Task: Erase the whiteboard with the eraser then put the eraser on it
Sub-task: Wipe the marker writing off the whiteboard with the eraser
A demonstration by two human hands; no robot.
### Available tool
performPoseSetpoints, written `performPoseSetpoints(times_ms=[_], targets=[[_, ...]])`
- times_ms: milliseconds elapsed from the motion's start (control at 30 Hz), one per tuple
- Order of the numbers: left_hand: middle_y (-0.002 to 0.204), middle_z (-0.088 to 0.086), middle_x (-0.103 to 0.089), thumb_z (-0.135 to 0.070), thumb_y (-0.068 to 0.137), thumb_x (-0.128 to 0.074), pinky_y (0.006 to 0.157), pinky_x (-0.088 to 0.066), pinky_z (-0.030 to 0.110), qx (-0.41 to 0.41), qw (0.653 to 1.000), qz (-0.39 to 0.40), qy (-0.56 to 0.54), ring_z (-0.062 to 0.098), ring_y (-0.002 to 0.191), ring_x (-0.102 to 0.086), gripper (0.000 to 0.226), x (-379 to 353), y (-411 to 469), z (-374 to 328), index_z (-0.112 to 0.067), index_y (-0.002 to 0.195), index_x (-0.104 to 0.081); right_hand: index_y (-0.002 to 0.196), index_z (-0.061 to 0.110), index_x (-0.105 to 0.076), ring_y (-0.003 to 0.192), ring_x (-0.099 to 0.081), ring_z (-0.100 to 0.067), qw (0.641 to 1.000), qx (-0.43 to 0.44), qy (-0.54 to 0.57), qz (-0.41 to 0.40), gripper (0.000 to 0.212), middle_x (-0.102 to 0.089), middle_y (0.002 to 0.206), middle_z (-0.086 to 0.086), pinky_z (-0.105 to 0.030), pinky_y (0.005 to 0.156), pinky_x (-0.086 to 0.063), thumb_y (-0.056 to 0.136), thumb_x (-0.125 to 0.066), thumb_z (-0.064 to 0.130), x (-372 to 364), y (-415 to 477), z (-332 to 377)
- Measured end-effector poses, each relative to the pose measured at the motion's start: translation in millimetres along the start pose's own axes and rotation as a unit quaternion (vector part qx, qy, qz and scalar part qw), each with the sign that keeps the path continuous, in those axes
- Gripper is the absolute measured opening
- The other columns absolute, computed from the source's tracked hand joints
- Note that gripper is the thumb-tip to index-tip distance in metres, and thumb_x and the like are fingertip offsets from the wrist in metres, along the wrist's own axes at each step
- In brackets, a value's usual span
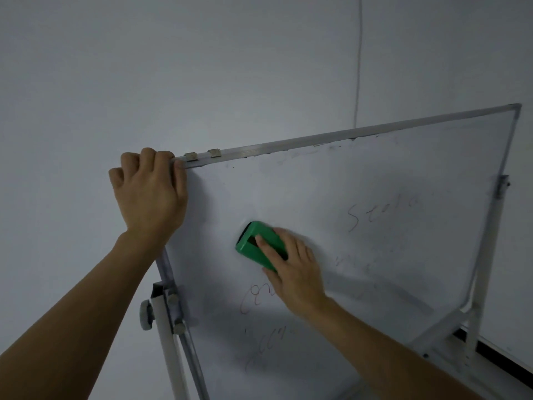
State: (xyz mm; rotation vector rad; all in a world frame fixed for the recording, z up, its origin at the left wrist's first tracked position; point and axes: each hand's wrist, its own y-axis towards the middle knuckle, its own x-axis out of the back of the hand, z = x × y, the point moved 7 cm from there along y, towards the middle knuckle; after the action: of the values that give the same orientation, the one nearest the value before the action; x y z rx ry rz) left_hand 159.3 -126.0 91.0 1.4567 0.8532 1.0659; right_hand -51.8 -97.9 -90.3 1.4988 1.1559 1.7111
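Fingers (266, 246) of the right hand (294, 272) were closed over the green eraser (253, 243), pressing it flat against the whiteboard (375, 255) near the middle of its face. Faint handwriting (375, 212) lay on the whiteboard to the eraser's right and below it. The left hand (150, 192) was curled tight around the whiteboard's upper left corner, just beside two metal clips (202, 154) on the top frame.
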Motion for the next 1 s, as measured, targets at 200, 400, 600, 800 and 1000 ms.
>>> performPoseSetpoints(times_ms=[200, 400, 600, 800, 1000], targets=[[0.095, 0.014, -0.063, -0.032, 0.101, -0.037, 0.096, -0.030, 0.048, 0.007, 0.999, 0.028, 0.030, 0.036, 0.097, -0.050, 0.036, -1.6, 2.0, -1.7, -0.005, 0.096, -0.062, 0.153, 0.033, -0.007, 0.122, -0.045, -0.035, 0.921, -0.382, 0.077, -0.009, 0.079, -0.034, 0.144, -0.017, -0.048, 0.091, -0.048, 0.092, -0.057, 0.043, 17.2, -14.5, -170.1], [0.119, 0.017, -0.059, -0.031, 0.099, -0.038, 0.116, -0.014, 0.054, -0.086, 0.995, 0.056, 0.008, 0.038, 0.119, -0.049, 0.039, -17.7, 11.2, -76.8, -0.005, 0.122, -0.057, 0.153, 0.026, -0.013, 0.108, -0.055, -0.031, 0.945, -0.310, 0.101, 0.001, 0.082, -0.041, 0.138, -0.017, -0.032, 0.079, -0.051, 0.089, -0.061, 0.040, -9.2, -60.5, -98.3], [0.114, 0.017, -0.063, -0.034, 0.097, -0.038, 0.114, -0.024, 0.053, -0.152, 0.982, 0.086, -0.077, 0.036, 0.111, -0.055, 0.043, -58.7, 33.7, -196.6, -0.005, 0.118, -0.063, 0.152, 0.030, -0.018, 0.117, -0.050, -0.030, 0.976, -0.207, 0.073, 0.000, 0.070, -0.039, 0.144, -0.014, -0.039, 0.088, -0.051, 0.093, -0.051, 0.043, -4.6, -75.2, -150.9], [0.094, 0.016, -0.065, -0.037, 0.096, -0.030, 0.082, -0.043, 0.045, -0.145, 0.978, 0.130, -0.073, 0.036, 0.085, -0.058, 0.049, -101.3, 46.7, -251.4, -0.004, 0.109, -0.063, 0.144, 0.038, 0.004, 0.117, -0.050, -0.039, 0.861, -0.500, 0.093, -0.015, 0.080, -0.035, 0.143, -0.022, -0.049, 0.089, -0.051, 0.092, -0.056, 0.042, -3.4, -99.4, -274.5], [0.059, 0.006, -0.047, -0.035, 0.101, -0.032, 0.052, -0.019, 0.031, -0.095, 0.987, 0.123, -0.030, 0.019, 0.045, -0.030, 0.046, -122.3, 56.4, -276.3, -0.008, 0.068, -0.048, 0.150, 0.033, -0.025, 0.122, -0.050, -0.029, 0.997, -0.061, 0.052, 0.014, 0.062, -0.047, 0.140, -0.013, -0.044, 0.095, -0.051, 0.093, -0.049, 0.041, -16.7, -93.8, -178.7]])
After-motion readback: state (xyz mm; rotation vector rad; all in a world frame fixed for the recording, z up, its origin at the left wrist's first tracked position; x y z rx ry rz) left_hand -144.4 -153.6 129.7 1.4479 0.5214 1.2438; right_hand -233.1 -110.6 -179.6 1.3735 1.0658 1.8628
